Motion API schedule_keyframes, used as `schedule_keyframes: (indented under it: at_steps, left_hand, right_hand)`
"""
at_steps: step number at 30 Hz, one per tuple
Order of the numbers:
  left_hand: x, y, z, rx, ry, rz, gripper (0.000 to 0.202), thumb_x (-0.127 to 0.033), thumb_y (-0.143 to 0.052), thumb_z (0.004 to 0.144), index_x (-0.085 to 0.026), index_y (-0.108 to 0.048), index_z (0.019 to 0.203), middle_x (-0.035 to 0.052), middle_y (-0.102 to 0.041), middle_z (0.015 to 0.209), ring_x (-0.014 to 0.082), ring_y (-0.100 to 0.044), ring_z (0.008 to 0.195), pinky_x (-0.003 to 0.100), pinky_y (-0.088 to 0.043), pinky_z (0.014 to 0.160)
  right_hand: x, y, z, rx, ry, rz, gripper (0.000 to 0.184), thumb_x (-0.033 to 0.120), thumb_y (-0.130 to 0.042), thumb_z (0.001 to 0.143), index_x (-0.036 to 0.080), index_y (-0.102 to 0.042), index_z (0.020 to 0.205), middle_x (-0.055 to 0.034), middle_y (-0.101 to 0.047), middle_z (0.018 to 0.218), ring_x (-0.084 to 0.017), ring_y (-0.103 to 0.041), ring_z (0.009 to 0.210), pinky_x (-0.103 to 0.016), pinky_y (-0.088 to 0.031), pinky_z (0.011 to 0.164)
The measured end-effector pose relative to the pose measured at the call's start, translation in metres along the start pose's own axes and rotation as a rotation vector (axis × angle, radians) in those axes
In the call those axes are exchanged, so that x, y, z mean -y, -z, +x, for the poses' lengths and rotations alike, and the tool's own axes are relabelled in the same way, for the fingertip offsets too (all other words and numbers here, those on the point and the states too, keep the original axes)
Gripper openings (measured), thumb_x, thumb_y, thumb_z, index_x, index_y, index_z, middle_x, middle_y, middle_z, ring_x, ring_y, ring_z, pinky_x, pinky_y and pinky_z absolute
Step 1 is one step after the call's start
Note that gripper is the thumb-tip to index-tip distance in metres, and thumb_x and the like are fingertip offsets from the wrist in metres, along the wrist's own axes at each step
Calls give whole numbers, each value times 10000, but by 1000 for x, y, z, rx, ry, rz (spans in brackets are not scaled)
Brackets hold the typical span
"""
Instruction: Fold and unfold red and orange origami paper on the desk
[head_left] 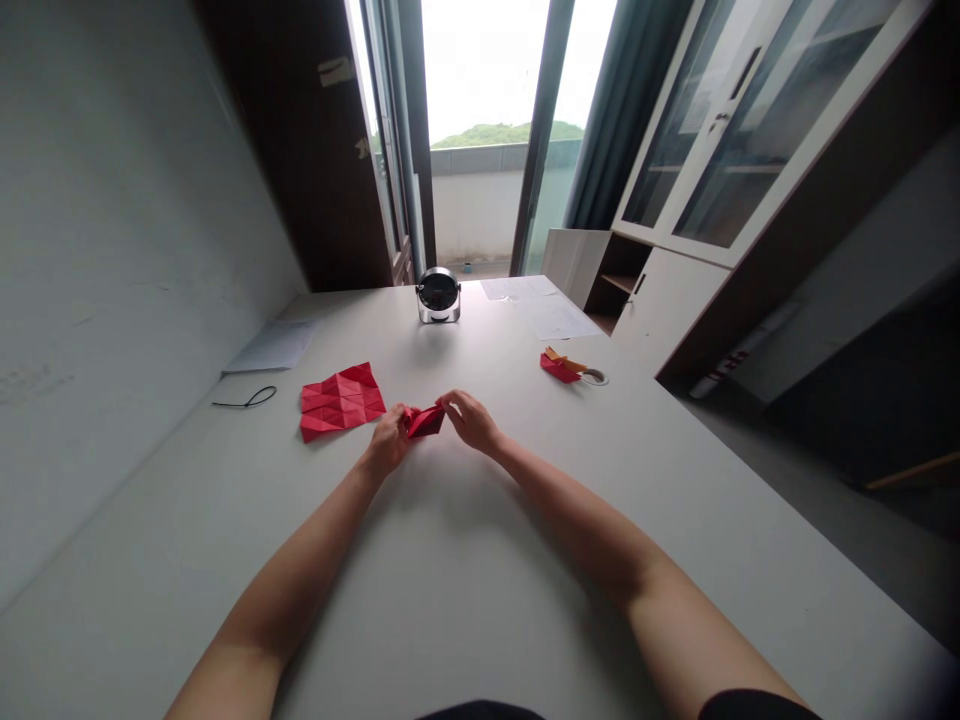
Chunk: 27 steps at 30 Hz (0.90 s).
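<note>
Between my two hands is a small piece of folded red paper point(427, 423), held just above the white table point(480, 560). My left hand point(391, 437) grips its left end, fingers closed on it. At the upper right corner, the fingertips of my right hand point(469, 418) pinch the paper. A creased red paper sheet point(342, 402) lies spread on the table, left of my left hand. Farther right rests a folded red paper boat point(559, 367) with an orange folded piece point(566, 358) against it, beside a white tape roll point(595, 377).
A round black device on a metal stand point(439, 294) stands at the table's far side. White papers point(559, 318) lie at the back right, and a paper stack point(271, 346) by the left wall. A black cable tie point(251, 399) lies near the left edge.
</note>
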<state>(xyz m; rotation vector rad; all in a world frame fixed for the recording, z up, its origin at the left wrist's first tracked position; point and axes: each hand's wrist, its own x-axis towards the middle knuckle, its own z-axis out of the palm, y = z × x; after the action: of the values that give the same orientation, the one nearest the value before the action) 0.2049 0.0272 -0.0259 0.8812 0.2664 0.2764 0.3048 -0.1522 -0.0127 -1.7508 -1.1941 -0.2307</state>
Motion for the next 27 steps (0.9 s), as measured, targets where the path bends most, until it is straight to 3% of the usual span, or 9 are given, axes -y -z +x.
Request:
schedule_keyframes:
  at_steps: [6, 12, 21, 27]
  left_hand:
    - [-2, 7, 4, -45, 3, -42, 190, -294, -555, 925, -178, -539, 776, 36, -650, 846, 159, -642, 786, 318, -528, 799]
    - [0, 15, 10, -91, 32, -80, 166, -296, -561, 917, -188, -546, 792, 2, -629, 746, 159, -644, 738, 327, -527, 782]
    - [-1, 12, 11, -156, -8, -89, 117, -294, -565, 920, -190, -549, 869, 11, -641, 805, 147, -649, 722, 295, -530, 711]
    - [-2, 5, 5, -291, -153, 43, 284, -497, -527, 938, -213, -506, 937, 37, -627, 912, 144, -638, 724, 275, -507, 665]
  right_hand:
    - [-1, 2, 1, -49, -113, 74, 200, 341, -391, 1023, 227, -555, 1003, -55, -712, 1006, -192, -650, 897, -333, -493, 847]
    - [-8, 1, 1, -141, -233, 90, 197, 392, -378, 1007, 246, -504, 966, -36, -702, 916, -202, -644, 801, -331, -502, 775]
    - [-2, 0, 3, -151, -289, 188, 145, 363, -401, 962, 245, -483, 941, 17, -651, 713, -165, -611, 650, -280, -485, 670]
    - [5, -6, 3, -228, -344, 129, 131, 346, -423, 932, 243, -502, 952, 34, -622, 668, -152, -560, 567, -247, -451, 585]
